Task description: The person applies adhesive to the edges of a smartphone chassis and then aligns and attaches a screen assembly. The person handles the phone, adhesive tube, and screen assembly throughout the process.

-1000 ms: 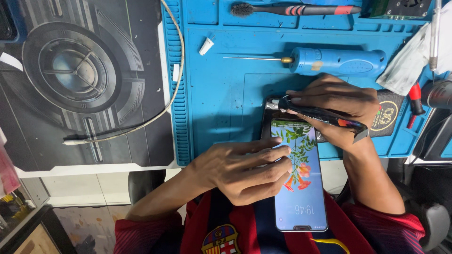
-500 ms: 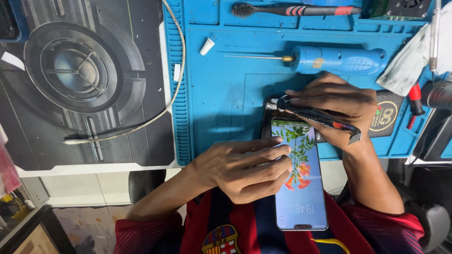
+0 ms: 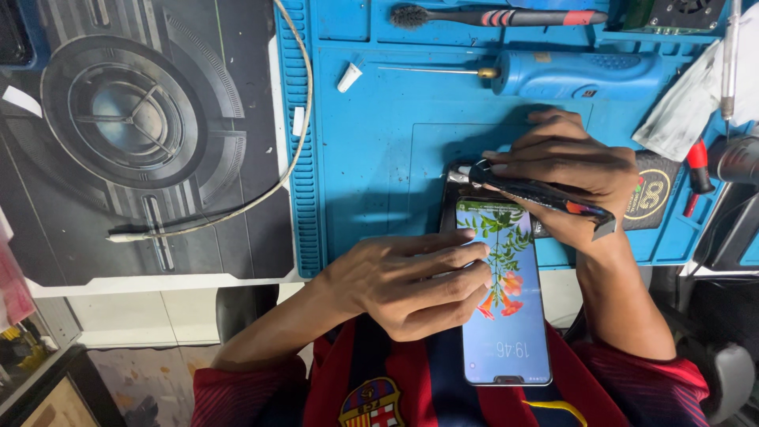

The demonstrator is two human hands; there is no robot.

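At mat's (image 3: 379, 158) near edge, left hand (image 3: 411, 285) steadying phone (image 3: 506, 316), right-hand (image 3: 569, 174) fingers gripping tweezers (image 3: 545, 196).

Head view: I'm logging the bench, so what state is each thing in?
Phone: screen lit, held.
Left hand: gripping the phone's side.
Right hand: holding the black tool.
Black tool: tip at the phone's top edge.
Blue screwdriver: lying on the mat.
Brush: lying flat.
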